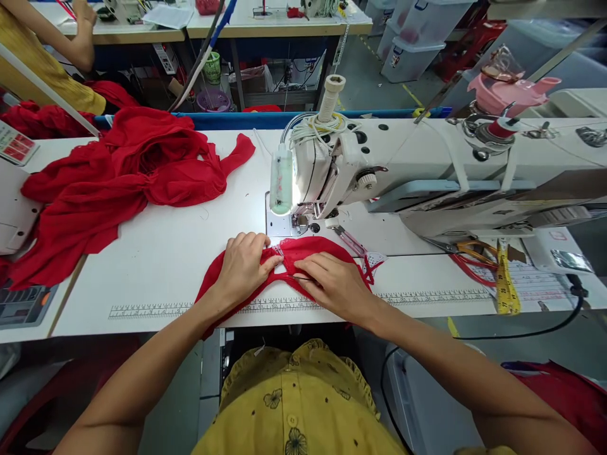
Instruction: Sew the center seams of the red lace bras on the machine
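Observation:
A piece of red fabric [322,246] lies on the white sewing table in front of the sewing machine [351,158], with a small white gap at its middle. My left hand [244,265] is closed on the fabric left of that gap, thumb and fingers pinching its edge. On the other side, my right hand [336,284] has its fingers bent down onto the cloth and gripping it. A thin dark line shows by the right fingertips; I cannot tell what it is. The machine's needle area [300,221] is just beyond the fabric, apart from both hands.
A heap of red cloth [142,170] covers the table's left side. Tweezers [349,241] lie right of the needle. Scissors [474,249] and a yellow tape measure [506,284] sit at the right. A printed ruler [427,297] runs along the front edge. Another person's arm [71,38] shows at upper left.

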A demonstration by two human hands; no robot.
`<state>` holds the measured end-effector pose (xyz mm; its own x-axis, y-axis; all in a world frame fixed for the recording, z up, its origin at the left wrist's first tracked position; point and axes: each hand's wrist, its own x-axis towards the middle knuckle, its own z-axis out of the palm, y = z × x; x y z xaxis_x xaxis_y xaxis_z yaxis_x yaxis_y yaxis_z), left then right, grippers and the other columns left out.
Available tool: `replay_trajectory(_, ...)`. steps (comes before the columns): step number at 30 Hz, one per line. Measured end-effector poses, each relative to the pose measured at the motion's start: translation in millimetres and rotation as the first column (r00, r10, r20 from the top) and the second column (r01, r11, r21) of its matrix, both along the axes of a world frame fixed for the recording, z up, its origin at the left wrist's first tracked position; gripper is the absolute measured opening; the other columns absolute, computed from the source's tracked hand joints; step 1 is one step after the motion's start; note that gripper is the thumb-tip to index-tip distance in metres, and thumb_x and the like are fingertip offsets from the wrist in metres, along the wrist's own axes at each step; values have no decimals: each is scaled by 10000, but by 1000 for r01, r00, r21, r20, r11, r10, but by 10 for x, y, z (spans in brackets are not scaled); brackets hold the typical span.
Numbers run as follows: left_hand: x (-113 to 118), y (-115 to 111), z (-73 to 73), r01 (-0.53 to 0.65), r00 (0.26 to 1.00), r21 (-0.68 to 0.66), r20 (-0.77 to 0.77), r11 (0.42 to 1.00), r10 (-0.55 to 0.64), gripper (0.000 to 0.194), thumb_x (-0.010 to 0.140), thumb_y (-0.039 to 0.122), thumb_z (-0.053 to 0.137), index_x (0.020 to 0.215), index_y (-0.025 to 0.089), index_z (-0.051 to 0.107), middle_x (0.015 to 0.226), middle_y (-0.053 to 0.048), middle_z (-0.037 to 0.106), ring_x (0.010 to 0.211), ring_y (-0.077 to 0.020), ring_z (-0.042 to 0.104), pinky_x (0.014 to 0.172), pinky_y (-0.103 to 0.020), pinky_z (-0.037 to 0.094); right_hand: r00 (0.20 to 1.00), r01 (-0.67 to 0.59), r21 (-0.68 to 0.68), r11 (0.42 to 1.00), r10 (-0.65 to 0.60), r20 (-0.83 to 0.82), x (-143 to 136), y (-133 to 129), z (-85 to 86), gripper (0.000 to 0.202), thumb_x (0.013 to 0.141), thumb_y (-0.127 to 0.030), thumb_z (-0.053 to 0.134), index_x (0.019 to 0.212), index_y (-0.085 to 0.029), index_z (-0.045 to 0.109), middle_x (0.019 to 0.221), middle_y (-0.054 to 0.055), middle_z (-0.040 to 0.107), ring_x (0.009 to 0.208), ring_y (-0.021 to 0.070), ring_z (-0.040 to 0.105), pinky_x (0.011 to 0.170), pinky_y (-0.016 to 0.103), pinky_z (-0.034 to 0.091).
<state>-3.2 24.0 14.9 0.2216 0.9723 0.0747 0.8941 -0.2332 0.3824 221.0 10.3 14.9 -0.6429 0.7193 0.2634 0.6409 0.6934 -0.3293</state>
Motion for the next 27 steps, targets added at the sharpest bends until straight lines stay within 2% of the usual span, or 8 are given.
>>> replay_trajectory(5,-70,37,220,95,923,-262,385,960,14,280,926,413,548,742,202,562,784,-8,606,754,-183,564,741,-328,439,994,-39,-48,998,34,-105,18,19,-65,233,1025,-318,481,1074,-189,668,960,74,717,902,187,641,775,302,511)
replay_trajectory(8,-82,37,310,215,705,-465,683,859,194,316,936,485,536,799,201,544,814,-7,661,770,-164,623,769,-309,481,967,-39,-138,990,3,-254,38,32,-25,208,1016,-279,487,1082,-201,668,928,58,711,831,166,640,728,285,495)
replay_trajectory(10,-64,32,321,291,567,-538,763,791,311,333,924,514,567,834,194,552,813,-16,693,779,-156,649,798,-299,497,940,-15,-214,977,-59,-337,31,29,45,196,1009,-271,497,1030,-203,679,865,34,695,751,145,614,674,268,463)
replay_trajectory(12,-24,25,310,309,516,-554,780,773,353,342,907,516,608,843,184,561,805,-22,702,775,-147,652,806,-287,497,909,6,-300,954,-130,-395,2,18,133,213,1007,-286,498,942,-202,682,792,8,663,678,125,566,637,257,432)
replay_trajectory(19,118,39,279,315,500,-516,803,796,323,333,896,505,632,842,186,549,764,3,675,704,-134,627,717,-262,504,863,-21,-658,753,-319,-393,-146,-29,287,201,852,-386,693,884,-204,612,814,-21,631,659,103,516,601,236,425)
replay_trajectory(22,119,62,292,303,561,-507,779,807,279,319,917,503,590,839,196,555,767,-5,677,718,-158,641,724,-291,517,844,-59,-733,677,-359,-399,-172,-34,256,157,846,-339,666,834,-207,583,768,-37,590,639,97,489,592,237,400)
replay_trajectory(25,117,-61,362,1,727,-291,657,957,199,236,883,443,633,891,210,598,870,-31,689,834,-198,649,796,-328,513,784,-82,-766,638,-433,-445,-168,-26,217,155,846,-317,646,775,-199,574,724,-44,551,635,96,456,602,242,373)
replay_trajectory(27,149,-275,416,-253,779,-27,588,967,220,219,847,403,678,952,220,624,966,-47,679,908,-211,634,836,-337,503,727,-134,-786,604,-479,-492,-154,-23,199,183,844,-350,670,800,-193,588,755,-38,556,661,96,456,625,243,374)
